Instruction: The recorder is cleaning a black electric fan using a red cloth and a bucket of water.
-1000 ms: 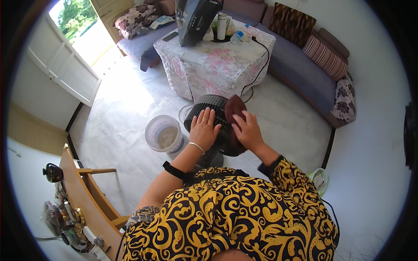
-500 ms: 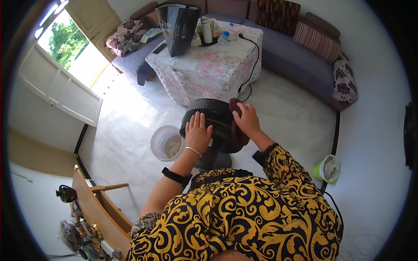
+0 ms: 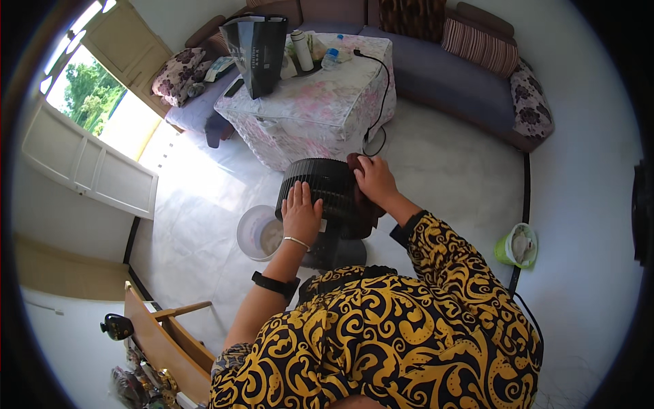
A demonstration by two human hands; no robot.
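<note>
A black electric fan (image 3: 315, 172) with a ribbed, drum-shaped grille stands upright in front of me, its dark base partly hidden by my body. Flat against the near left of the grille lies my left hand (image 3: 302, 217), fingers stretched out. My right hand (image 3: 377, 181) presses a dark maroon cloth (image 3: 365, 213) to the right side of the fan, its fingers closed over the upper edge. The cloth hangs down beside the grille. A white bucket (image 3: 244, 235) sits on the floor just left of the fan, with something pale inside.
Beyond the fan is a table with a floral cloth (image 3: 306, 146), bearing a black bag (image 3: 260, 58), a flask (image 3: 302, 51), bottles and a cord. A purple sofa (image 3: 443, 82) runs behind it. A green bin (image 3: 504, 252) stands right; a wooden desk (image 3: 160, 337) is lower left.
The view has shifted slightly, so the room appears moved a little left. My right hand with the cloth has moved slightly along the fan's right side; my left hand stays on the grille.
</note>
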